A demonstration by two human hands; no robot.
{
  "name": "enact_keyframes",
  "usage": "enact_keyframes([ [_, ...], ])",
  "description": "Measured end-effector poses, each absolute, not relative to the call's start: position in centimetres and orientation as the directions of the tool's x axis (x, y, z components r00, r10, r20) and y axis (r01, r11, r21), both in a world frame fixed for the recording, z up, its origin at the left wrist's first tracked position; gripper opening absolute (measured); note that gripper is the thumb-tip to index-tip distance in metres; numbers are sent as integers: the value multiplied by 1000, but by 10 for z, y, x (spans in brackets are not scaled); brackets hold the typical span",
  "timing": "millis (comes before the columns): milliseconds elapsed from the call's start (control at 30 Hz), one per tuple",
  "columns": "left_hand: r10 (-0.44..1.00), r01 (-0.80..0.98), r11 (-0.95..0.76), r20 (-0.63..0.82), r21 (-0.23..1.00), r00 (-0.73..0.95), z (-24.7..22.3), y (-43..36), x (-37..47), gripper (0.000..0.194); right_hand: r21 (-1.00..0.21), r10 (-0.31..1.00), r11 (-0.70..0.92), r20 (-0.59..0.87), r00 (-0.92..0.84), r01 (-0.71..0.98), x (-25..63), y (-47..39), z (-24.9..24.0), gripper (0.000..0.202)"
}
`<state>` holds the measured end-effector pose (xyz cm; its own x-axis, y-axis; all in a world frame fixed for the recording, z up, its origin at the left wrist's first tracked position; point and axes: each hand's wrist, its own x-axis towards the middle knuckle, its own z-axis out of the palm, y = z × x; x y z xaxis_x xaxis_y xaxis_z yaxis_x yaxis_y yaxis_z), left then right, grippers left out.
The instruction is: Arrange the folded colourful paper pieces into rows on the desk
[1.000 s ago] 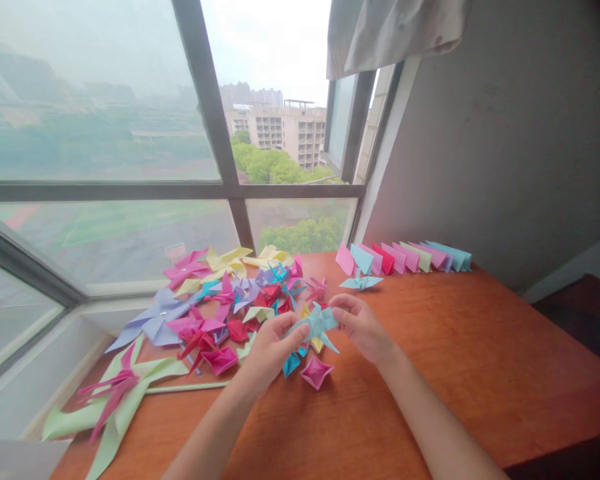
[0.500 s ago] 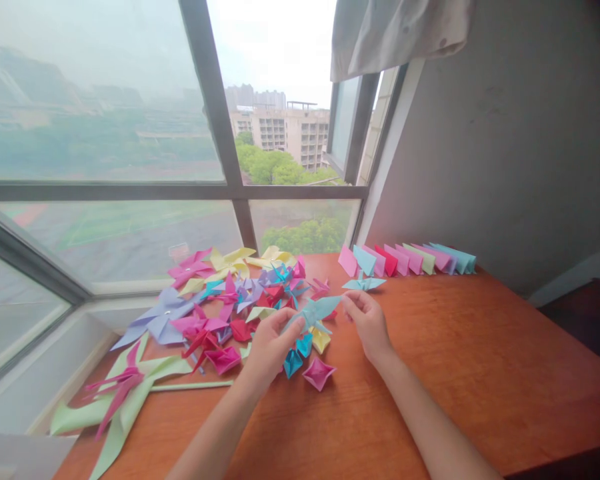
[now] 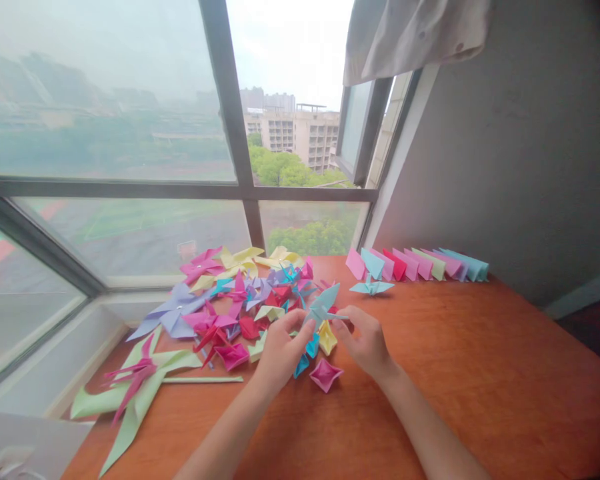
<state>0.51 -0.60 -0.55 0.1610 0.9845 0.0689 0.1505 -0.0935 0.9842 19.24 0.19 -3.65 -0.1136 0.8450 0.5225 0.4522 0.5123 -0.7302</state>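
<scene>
A light blue paper crane (image 3: 324,307) is held up over the table between both hands. My left hand (image 3: 283,347) pinches its left side between thumb and fingers. At the crane's right, the thumb and forefinger of my right hand (image 3: 367,340) are closed on its thin pointed end. One wing points up and to the right. Below the hands lie a pink folded paper piece (image 3: 325,375) and a yellow one (image 3: 327,338). Beyond my right hand stands another light blue paper crane (image 3: 372,287).
Several paper pinwheels, cranes and small folded pieces crowd the table's left, with a green pinwheel (image 3: 130,387) nearest. A row of folded paper airplanes (image 3: 420,265) stands along the back right of the wooden table (image 3: 480,373). Behind is a window frame (image 3: 305,194).
My right hand has moved in to the crane and pinched its pointed end. The crane has turned, so its wing now points upward. The view has shifted slightly left.
</scene>
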Motion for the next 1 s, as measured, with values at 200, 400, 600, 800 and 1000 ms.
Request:
enact_keyframes([
  [200,979,242,-142,99,960,180,-3,-7,7,27,-730,841,521,529,-118,441,196,3,-34,16],
  [400,979,228,-122,79,966,188,-3,-8,8,29,-723,835,524,541,-104,451,195,3,-31,18],
  [600,974,275,-141,84,951,209,-5,-9,9,29,-673,794,415,597,118,613,221,14,-30,22],
  [800,959,282,-168,90,944,270,-6,-11,11,26,-605,667,108,633,394,789,287,37,-20,34],
  [1000,956,263,-158,81,952,282,-5,-12,13,26,-379,665,-169,637,389,910,351,60,-34,32],
])
